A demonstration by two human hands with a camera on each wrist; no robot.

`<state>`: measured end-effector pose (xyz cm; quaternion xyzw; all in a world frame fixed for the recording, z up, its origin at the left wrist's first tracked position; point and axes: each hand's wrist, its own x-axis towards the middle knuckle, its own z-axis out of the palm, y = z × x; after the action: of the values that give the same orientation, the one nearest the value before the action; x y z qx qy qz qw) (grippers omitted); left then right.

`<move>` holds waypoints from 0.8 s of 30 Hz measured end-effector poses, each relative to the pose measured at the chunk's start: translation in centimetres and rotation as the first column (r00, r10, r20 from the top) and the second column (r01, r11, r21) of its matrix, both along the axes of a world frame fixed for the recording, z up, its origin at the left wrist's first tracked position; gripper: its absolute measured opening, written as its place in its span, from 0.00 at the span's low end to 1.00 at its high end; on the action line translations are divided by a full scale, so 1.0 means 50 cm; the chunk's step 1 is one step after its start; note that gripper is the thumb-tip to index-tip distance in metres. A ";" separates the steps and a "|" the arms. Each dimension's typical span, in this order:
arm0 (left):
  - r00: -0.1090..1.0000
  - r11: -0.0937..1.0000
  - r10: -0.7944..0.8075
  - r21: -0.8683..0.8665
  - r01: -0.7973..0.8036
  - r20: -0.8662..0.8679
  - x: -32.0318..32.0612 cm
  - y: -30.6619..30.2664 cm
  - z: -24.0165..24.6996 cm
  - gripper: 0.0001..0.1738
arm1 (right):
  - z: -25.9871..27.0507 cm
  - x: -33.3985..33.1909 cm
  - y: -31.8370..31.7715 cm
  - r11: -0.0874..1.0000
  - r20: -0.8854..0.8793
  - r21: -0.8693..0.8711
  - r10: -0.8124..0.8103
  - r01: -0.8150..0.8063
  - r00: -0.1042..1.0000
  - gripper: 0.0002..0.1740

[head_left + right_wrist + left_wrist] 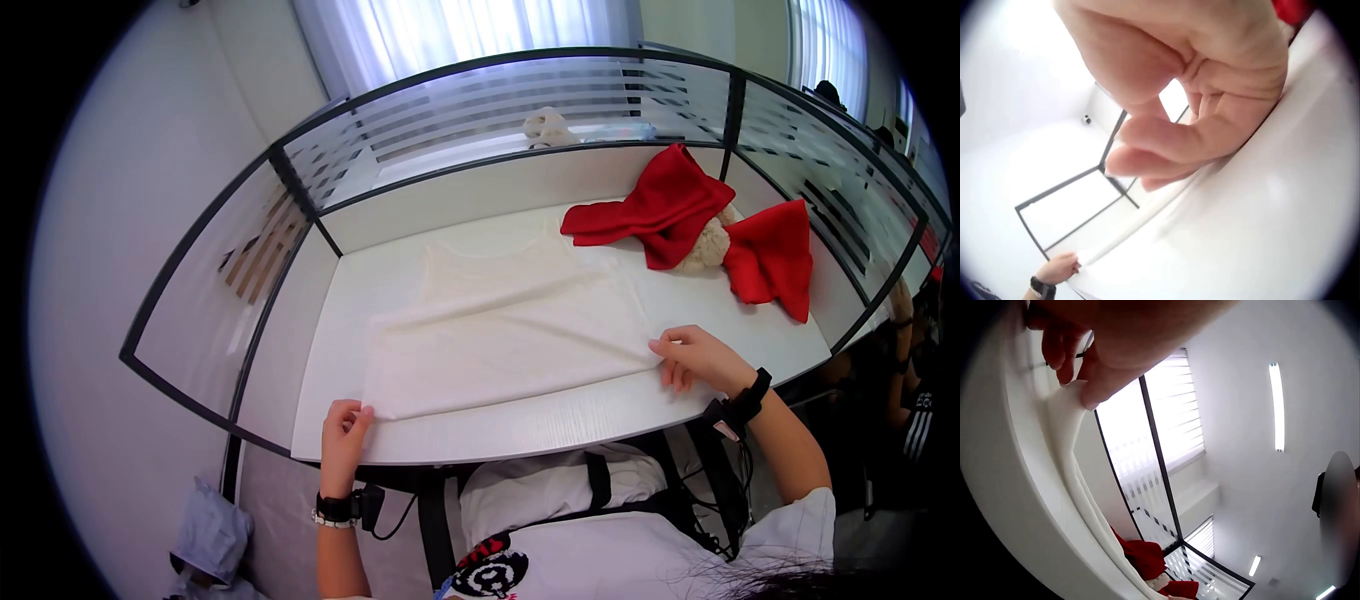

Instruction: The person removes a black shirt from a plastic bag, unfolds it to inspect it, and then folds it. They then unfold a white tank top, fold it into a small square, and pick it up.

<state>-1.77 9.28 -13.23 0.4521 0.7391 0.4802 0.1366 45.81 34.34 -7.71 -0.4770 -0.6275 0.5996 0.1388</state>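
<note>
A cream-white sleeveless top [500,335] is spread over the white table [500,432], its neckline toward the back and its hem near the front edge. Creases run across its right half. At the hem's left corner my left hand [346,432] pinches the cloth between thumb and finger; the left wrist view shows that corner [1066,412] lifted off the tabletop. My right hand [697,358] holds the hem's right corner, thumb against forefinger, the other fingers curled below. In the right wrist view, the hand [1191,106] hides the pinched cloth.
Red cloth [675,205] lies in a heap at the back right around a fluffy beige thing [703,248]. Low white panels and a dark-framed partition [500,65] enclose the table's back and sides. A grey-white bag [560,490] is below the front edge.
</note>
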 end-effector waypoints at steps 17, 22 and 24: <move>0.844 0.980 -0.191 0.141 0.138 0.501 0.047 -0.036 0.029 0.11 | -0.054 0.044 -0.017 0.993 -0.359 0.026 -0.098 0.115 0.928 0.09; 0.885 0.989 -0.148 0.073 0.129 0.441 0.046 -0.038 0.026 0.11 | -0.059 0.041 -0.035 0.984 -0.288 0.115 -0.101 0.139 0.952 0.16; 0.898 0.994 -0.110 0.069 0.089 0.426 0.048 -0.034 0.027 0.12 | -0.064 0.042 -0.039 0.967 -0.228 0.180 -0.135 0.178 0.964 0.21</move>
<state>0.64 7.55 -11.87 0.3756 0.6552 0.5779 0.3093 47.92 32.37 -10.93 -0.4418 -0.6257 0.5687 0.2998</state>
